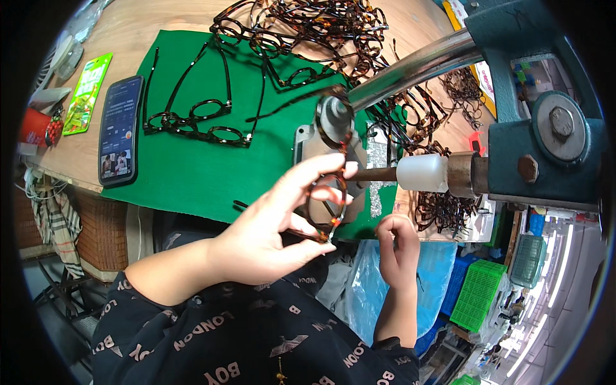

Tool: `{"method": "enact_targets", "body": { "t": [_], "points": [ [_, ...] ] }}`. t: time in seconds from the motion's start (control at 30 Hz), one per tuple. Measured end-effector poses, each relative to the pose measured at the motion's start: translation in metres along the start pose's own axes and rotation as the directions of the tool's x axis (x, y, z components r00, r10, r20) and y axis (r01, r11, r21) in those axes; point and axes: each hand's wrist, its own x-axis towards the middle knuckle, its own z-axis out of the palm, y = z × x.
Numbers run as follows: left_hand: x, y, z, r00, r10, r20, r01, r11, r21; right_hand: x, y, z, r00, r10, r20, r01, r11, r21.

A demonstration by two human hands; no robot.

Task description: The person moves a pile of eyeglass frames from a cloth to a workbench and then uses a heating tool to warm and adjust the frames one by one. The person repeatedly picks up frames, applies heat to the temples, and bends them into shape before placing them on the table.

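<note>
My left hand (269, 224) grips a tortoiseshell eyeglass frame (340, 215), with fingers and thumb around one rim. The frame is turned on end, and its upper rim overlaps the round metal tip (335, 112) of a machine in my view; whether they touch I cannot tell. One of its temples reaches out to the left over the green mat. My right hand (398, 247) is by the bench's front edge, below the machine's white collar (421, 173). Its fingers are curled in, and anything between them is hidden.
A blue-green machine (545, 141) with metal rods fills the right. On the green mat (186, 173) lie dark eyeglasses (208, 125). Tangled frames (321, 25) are heaped at the back. A phone (120, 131) and a green packet (88, 93) lie left. Crates (478, 292) stand lower right.
</note>
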Motion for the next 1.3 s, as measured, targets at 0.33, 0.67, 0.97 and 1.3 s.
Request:
{"method": "enact_targets", "body": {
  "t": [0.33,0.67,0.97,1.3],
  "points": [
    [-0.002,0.005,0.008,1.0,-0.023,0.01,0.021,0.991,0.132,0.028,-0.07,0.029,0.877,-0.481,-0.024,0.478,0.865,0.153],
    [0.0,0.012,0.01,1.0,0.009,-0.019,-0.004,0.965,0.261,0.029,-0.071,0.026,0.874,-0.486,0.004,0.482,0.869,0.113],
    [0.001,0.013,0.01,0.999,-0.052,-0.003,0.052,0.989,0.137,0.027,-0.07,0.027,0.915,-0.403,-0.014,0.395,0.889,0.232],
    [0.0,0.009,0.012,0.998,-0.056,0.033,0.056,0.998,0.02,0.03,-0.067,0.017,0.96,-0.13,0.25,-0.094,0.688,0.72]
  ]
}}
